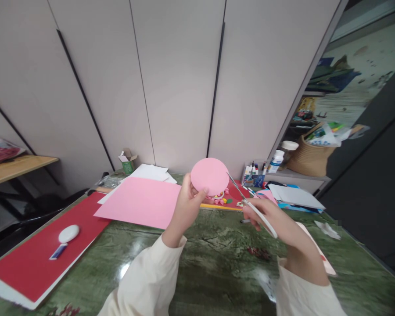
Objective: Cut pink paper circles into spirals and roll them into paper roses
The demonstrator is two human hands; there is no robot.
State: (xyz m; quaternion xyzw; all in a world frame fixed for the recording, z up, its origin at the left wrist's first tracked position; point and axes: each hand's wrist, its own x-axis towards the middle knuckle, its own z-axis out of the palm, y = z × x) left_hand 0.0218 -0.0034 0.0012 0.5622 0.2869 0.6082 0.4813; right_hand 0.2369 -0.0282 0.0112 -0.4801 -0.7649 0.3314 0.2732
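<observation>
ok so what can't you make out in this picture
All in the head view:
- Left hand fingertips: hidden behind the pink circle, except the thumb.
- Scissors finger loops: partly covered by the right hand.
- Whether the blades touch the circle: too small to tell.
- White bottle label: too small and blurred to read.
- Plastic bag: cut off by the left edge.

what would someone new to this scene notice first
Probably the pink disc, held up near the middle by the left hand, with the tips of the scissors in the right hand at its right edge. Next, likely the big red sheet at the table's left.
</observation>
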